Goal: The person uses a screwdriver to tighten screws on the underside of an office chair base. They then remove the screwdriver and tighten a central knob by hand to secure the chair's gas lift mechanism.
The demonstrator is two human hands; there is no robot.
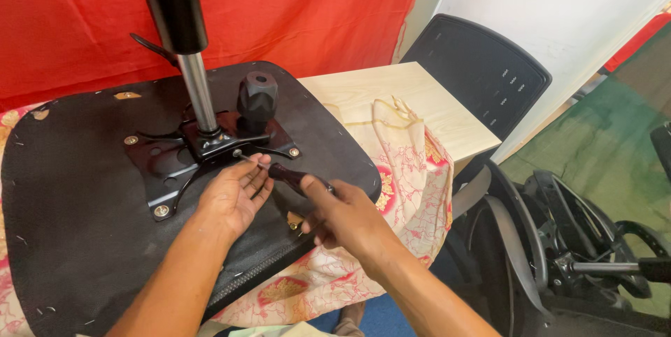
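An upturned black chair seat [77, 211] lies on the table with a black metal mechanism plate [175, 162] bolted to its underside. A chrome gas cylinder [198, 92] rises from the plate beside a black knob [257, 97]. My right hand [346, 218] grips the dark handle of a screwdriver [293, 176]. Its thin shaft points left to a screw [237, 153] on the plate. My left hand [234, 194] rests on the seat, fingertips steadying the shaft near the tip.
A patterned cream and red cloth [398, 169] covers the light wooden table [419, 99]. A black plastic chair back [482, 71] leans at the right. More black chair parts [559, 239] lie on the floor at the lower right. A red curtain [293, 9] hangs behind.
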